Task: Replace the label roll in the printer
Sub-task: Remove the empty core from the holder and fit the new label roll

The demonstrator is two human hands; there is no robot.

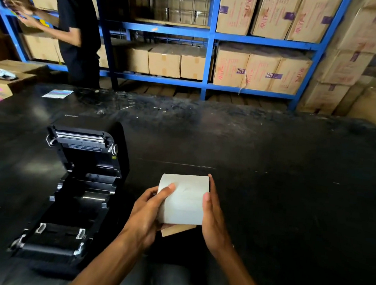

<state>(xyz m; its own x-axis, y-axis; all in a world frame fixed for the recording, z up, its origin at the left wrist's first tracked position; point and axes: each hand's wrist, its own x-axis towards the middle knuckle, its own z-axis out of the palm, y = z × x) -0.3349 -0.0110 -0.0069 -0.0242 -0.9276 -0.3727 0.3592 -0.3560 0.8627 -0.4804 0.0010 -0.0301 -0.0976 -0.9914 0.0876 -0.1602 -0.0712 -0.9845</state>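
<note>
Both hands grip a white label roll (183, 199) above the black table (270, 171): the left hand (147, 215) wraps its left end, the right hand (213, 218) presses flat on its right end. Just left of them the printer (77, 190) lies on the table with its lid open.

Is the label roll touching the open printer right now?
Apart. The head view shows bare black table between the label roll and the printer.
</note>
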